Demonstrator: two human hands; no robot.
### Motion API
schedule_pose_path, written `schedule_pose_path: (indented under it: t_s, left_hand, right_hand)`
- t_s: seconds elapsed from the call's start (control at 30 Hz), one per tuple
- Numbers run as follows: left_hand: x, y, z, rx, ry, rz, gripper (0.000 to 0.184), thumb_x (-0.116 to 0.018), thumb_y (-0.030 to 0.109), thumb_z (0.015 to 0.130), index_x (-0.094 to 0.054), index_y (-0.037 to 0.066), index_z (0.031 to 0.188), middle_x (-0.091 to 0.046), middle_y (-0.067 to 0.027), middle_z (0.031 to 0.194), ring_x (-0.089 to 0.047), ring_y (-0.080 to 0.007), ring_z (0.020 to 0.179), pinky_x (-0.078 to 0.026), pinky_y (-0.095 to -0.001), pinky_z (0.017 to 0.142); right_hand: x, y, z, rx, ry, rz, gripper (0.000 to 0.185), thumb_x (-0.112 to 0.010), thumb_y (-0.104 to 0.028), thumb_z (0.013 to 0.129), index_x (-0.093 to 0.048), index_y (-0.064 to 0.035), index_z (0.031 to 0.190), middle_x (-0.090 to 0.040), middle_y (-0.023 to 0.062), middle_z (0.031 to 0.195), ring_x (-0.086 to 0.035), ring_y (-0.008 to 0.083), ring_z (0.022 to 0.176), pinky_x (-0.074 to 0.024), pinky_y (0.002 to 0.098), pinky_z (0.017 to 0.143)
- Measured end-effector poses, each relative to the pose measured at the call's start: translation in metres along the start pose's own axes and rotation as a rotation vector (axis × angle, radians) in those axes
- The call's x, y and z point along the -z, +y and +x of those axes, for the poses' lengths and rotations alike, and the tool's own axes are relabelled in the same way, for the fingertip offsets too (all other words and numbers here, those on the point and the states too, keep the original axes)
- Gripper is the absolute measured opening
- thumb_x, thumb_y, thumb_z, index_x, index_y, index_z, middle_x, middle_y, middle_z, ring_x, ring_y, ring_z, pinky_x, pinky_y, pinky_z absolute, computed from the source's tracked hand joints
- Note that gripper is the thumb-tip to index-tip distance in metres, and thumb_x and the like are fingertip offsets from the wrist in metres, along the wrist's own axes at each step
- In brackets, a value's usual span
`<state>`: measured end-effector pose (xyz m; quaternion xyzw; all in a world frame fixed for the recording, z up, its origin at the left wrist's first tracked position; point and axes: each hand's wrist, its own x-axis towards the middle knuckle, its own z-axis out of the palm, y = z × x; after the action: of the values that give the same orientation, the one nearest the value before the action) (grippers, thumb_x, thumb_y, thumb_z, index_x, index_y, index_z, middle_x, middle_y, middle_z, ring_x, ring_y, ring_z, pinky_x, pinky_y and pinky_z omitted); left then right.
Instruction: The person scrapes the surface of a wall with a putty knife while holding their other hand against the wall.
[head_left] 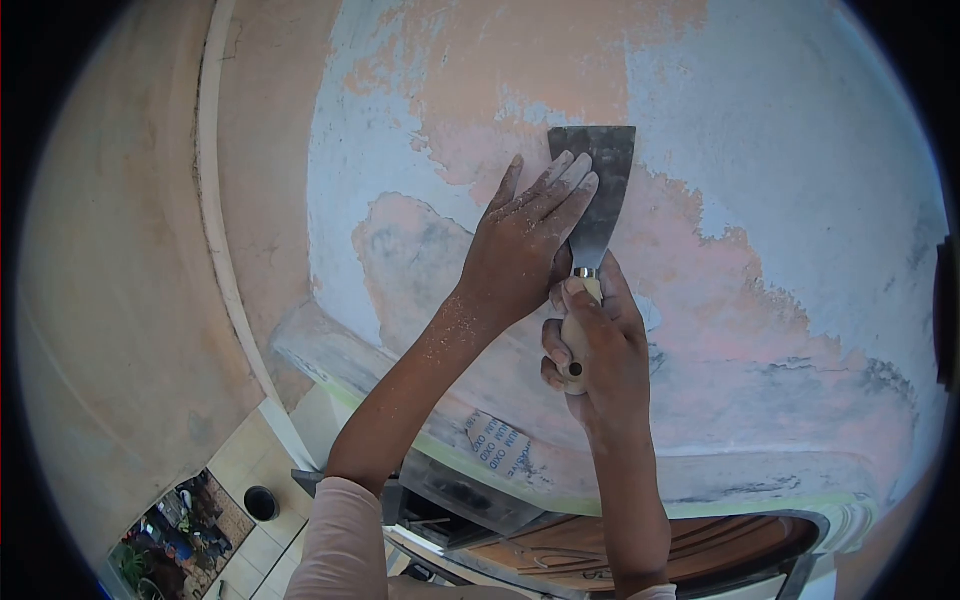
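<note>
Against the patchy wall (pixel 560 70) lies the broad dark blade of a putty knife (pixel 612 175), its edge pointing upward. My right hand (pixel 615 350) is wrapped around the pale handle below the metal collar, thumb along the grip. Dusted with white powder, my left hand (pixel 525 235) rests its outstretched fingertips on the blade's left side. Around the blade the wall shows white, peach and pink areas with ragged, peeled edges.
A ledge (pixel 700 475) runs below, with a sandpaper piece printed in blue letters (pixel 498 443) on it. Under that is a wooden door or panel (pixel 650 555). A dark bucket (pixel 262 503) stands on the tiled floor (pixel 250 560) near assorted items (pixel 180 540). A pale pipe-like strip (pixel 222 250) crosses the left wall.
</note>
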<state>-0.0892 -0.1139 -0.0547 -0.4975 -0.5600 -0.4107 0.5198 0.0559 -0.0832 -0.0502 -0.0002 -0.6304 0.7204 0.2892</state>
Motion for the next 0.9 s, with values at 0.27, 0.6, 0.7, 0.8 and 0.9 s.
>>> schedule_pose_path:
  t_s: [0.27,0.6,0.7,0.8,0.9]
  left_hand:
    - [-0.004,-0.001,0.0,-0.021,-0.038,0.023,0.058,-0.065,0.007,0.073,-0.05,-0.004,0.128,-0.05,-0.0196,0.134,-0.042,-0.0309,0.131,-0.028,-0.049,0.112]
    - [-0.007,0.001,0.004,-0.029,-0.001,0.069,0.057,-0.063,0.008,0.075,-0.05,-0.002,0.129,-0.052,-0.02,0.133,-0.046,-0.032,0.128,-0.032,-0.0474,0.11]
    - [-0.009,0.002,-0.004,-0.032,-0.027,0.07,0.056,-0.061,0.006,0.076,-0.049,-0.003,0.129,-0.051,-0.0198,0.133,-0.045,-0.0319,0.129,-0.03,-0.0484,0.111]
    - [-0.006,0.003,-0.001,-0.007,-0.024,0.038,0.057,-0.062,0.006,0.075,-0.049,-0.002,0.13,-0.051,-0.0188,0.134,-0.045,-0.0313,0.13,-0.028,-0.0494,0.111]
    - [-0.006,0.007,-0.003,0.003,-0.034,0.025,0.058,-0.063,0.005,0.074,-0.049,-0.001,0.13,-0.051,-0.0185,0.134,-0.044,-0.0306,0.131,-0.026,-0.0505,0.112]
  right_hand:
    - [0.006,0.006,-0.01,-0.051,-0.014,0.062,0.036,-0.048,-0.012,0.097,-0.04,-0.0086,0.132,-0.045,-0.0021,0.085,-0.044,0.0038,0.051,-0.0354,0.0182,0.038]
    - [0.004,0.006,-0.006,-0.01,0.007,0.006,0.038,-0.05,-0.016,0.096,-0.041,-0.0081,0.132,-0.048,0.0006,0.083,-0.044,0.0039,0.048,-0.0345,0.0182,0.034]
    - [0.011,0.01,-0.005,-0.011,-0.005,0.007,0.035,-0.049,-0.016,0.096,-0.042,-0.0076,0.13,-0.048,0.0004,0.083,-0.044,0.004,0.048,-0.0341,0.0181,0.033]
    - [0.008,0.009,-0.006,0.002,-0.027,0.007,0.034,-0.049,-0.015,0.097,-0.042,-0.0074,0.129,-0.049,0.0005,0.084,-0.044,0.0041,0.047,-0.0338,0.018,0.033]
    - [0.01,0.015,-0.007,0.03,-0.027,0.017,0.033,-0.048,-0.015,0.097,-0.042,-0.0076,0.129,-0.049,0.0006,0.084,-0.044,0.0042,0.047,-0.0335,0.0181,0.033]
